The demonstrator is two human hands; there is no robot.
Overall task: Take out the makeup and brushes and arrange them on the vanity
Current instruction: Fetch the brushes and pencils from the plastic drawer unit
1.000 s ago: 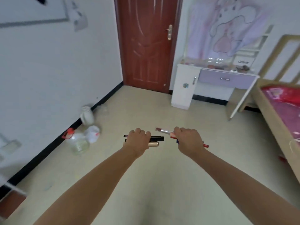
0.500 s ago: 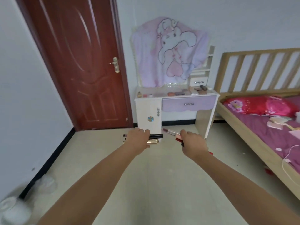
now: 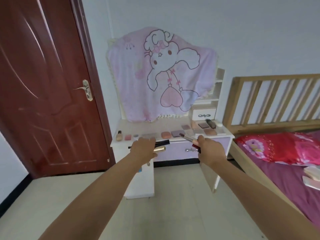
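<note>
My left hand (image 3: 143,149) is closed around a bundle of makeup sticks (image 3: 161,144): black pencils and a gold tube poking out to the right. My right hand (image 3: 210,150) grips a pink-handled makeup brush (image 3: 187,138) and a dark red stick, bristles pointing up-left. Both hands are held out in front of the white and lilac vanity (image 3: 173,129). On its top lie a foundation bottle (image 3: 119,135), a small pink compact (image 3: 128,137), an orange compact (image 3: 165,135) and several eyeshadow palettes (image 3: 199,129).
A pink rabbit blanket (image 3: 161,73) hangs over the vanity mirror. A dark red door (image 3: 43,84) stands shut at the left. A wooden bed (image 3: 270,163) with purple sheet and red pillow (image 3: 284,148) is close on the right. Pale tiled floor lies between me and the vanity.
The view has swung from the left wall toward the vanity, which is now much nearer and centred. Both hands keep their grip on the same items.
</note>
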